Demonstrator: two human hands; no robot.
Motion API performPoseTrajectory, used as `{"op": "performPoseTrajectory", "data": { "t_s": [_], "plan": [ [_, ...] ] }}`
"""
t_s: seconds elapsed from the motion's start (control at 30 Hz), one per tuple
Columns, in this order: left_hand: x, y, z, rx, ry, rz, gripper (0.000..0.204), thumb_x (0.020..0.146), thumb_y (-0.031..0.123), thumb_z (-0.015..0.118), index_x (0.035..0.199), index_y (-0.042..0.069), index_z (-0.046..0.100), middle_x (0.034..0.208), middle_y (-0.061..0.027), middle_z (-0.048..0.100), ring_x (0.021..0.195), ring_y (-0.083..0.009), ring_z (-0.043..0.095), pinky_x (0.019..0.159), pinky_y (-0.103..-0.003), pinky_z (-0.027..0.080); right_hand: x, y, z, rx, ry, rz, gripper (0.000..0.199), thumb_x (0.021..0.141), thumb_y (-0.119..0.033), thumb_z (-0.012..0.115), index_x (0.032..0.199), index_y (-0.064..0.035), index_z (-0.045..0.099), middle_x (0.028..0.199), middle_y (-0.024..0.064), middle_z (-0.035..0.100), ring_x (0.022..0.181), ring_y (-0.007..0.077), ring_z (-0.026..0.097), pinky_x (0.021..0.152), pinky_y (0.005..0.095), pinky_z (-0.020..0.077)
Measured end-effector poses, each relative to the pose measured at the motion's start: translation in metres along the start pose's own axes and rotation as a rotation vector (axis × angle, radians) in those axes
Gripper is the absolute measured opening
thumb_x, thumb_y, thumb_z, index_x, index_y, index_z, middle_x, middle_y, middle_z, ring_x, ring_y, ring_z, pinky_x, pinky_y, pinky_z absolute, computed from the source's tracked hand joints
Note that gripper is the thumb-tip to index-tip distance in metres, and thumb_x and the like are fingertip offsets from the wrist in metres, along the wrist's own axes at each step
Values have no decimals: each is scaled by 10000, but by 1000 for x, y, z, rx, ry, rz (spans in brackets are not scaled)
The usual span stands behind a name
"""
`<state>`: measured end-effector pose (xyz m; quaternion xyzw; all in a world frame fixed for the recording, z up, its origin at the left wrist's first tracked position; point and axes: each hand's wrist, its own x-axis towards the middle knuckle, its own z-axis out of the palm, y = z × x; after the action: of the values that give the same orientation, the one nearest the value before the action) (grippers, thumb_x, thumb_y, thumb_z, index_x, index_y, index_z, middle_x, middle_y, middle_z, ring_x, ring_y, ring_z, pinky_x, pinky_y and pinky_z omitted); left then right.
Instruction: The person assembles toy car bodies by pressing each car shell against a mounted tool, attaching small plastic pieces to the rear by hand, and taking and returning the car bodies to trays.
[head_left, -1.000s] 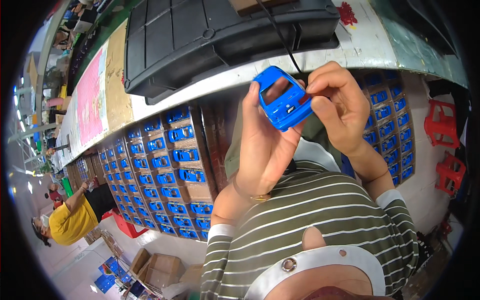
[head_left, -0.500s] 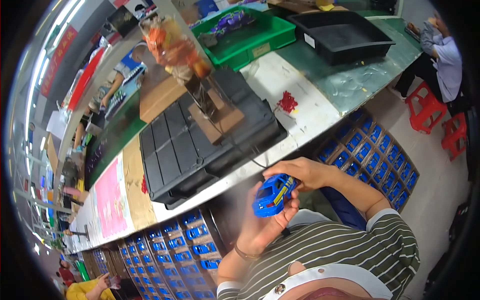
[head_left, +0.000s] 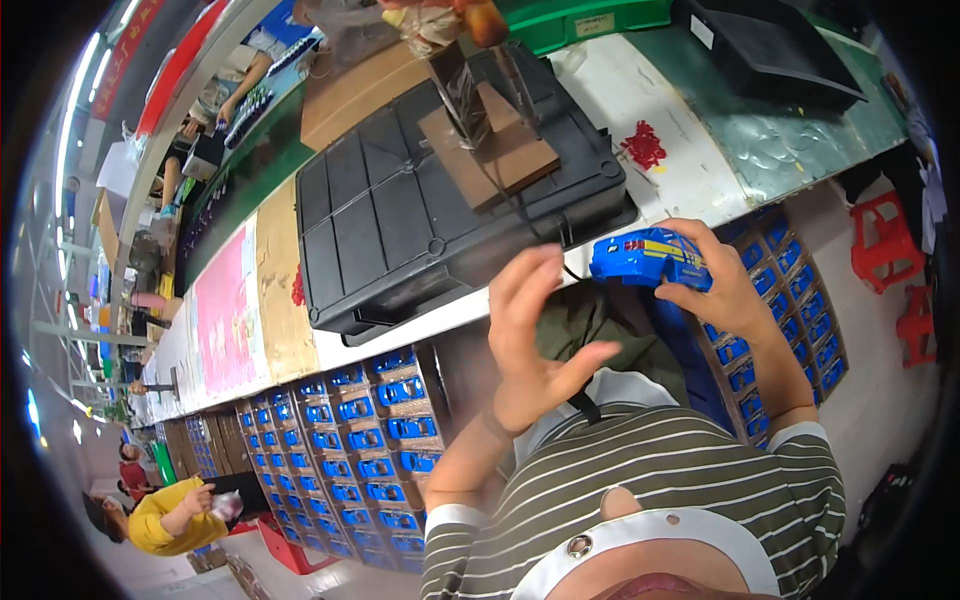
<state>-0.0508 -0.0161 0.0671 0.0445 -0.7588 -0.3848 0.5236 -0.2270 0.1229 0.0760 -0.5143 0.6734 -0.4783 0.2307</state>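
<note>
A blue toy car body (head_left: 652,258) with yellow side markings and red rear lights is held by my right hand (head_left: 712,280), fingers over its roof and thumb beneath. To the left of it, my left hand (head_left: 530,335) is raised with fingers and thumb apart and nothing in it. Just beyond both hands lies a large black plastic crate (head_left: 400,240), its ribbed face up. On the crate rests a brown board (head_left: 485,145) with an upright metal fixture (head_left: 462,95) and a dark cable running toward me.
Trays of blue car bodies (head_left: 345,440) stand below the bench at left, with more trays (head_left: 790,300) at right. A small red heap (head_left: 644,146) lies on the white bench top (head_left: 625,85). Beyond are a black bin (head_left: 775,55) and red stools (head_left: 885,240). A person in yellow (head_left: 165,515) is at lower left.
My left hand has come off the toy car and opened. My right hand has carried the car to the right and turned it side-on. The whole view has also shifted.
</note>
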Motion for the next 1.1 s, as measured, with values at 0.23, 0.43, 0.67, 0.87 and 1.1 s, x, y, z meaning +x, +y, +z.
{"op": "performPoseTrajectory", "data": {
  "t_s": [0.23,0.43,0.67,0.87,1.1],
  "plan": [
    [27,-2,-4,-13,-279,-95,396,698,25,706,1083,18,613,1008,-146,594,872,-251,600,735,-313,489,1,-5,5,1,-167,60,608,715,-108,717,1240,-46,417,1114,134,562,963,224,598,810,309,459],
    [24,-15,9,-173,68,-615,267,850,28,572,1112,-22,594,935,-105,615,792,-132,595,705,-236,473,4,-24,2,491,-111,148,749,637,16,720,1284,-50,349,1325,145,334,911,183,557,757,261,475],
    [48,-34,29,-524,131,-963,348,937,218,485,1165,-41,532,887,-73,627,728,-124,593,681,-238,484,25,-40,-4,4,169,-132,638,621,-17,748,1190,-12,460,1237,158,440,1057,282,527,902,347,417],
    [66,-25,17,-1090,205,-1247,366,959,253,389,1231,19,458,1063,-75,587,1004,-163,555,874,-306,426,57,-53,-11,-185,245,-100,765,566,-203,810,1209,13,457,1120,156,525,1068,243,520,942,326,390],
    [75,-35,8,-1149,42,-1174,395,967,270,383,1269,17,408,1169,-94,548,1067,-169,533,890,-325,458,85,-69,-7,-149,316,-59,918,503,-402,839,1220,38,471,1073,110,530,1012,199,540,881,301,428]
  ]
}}
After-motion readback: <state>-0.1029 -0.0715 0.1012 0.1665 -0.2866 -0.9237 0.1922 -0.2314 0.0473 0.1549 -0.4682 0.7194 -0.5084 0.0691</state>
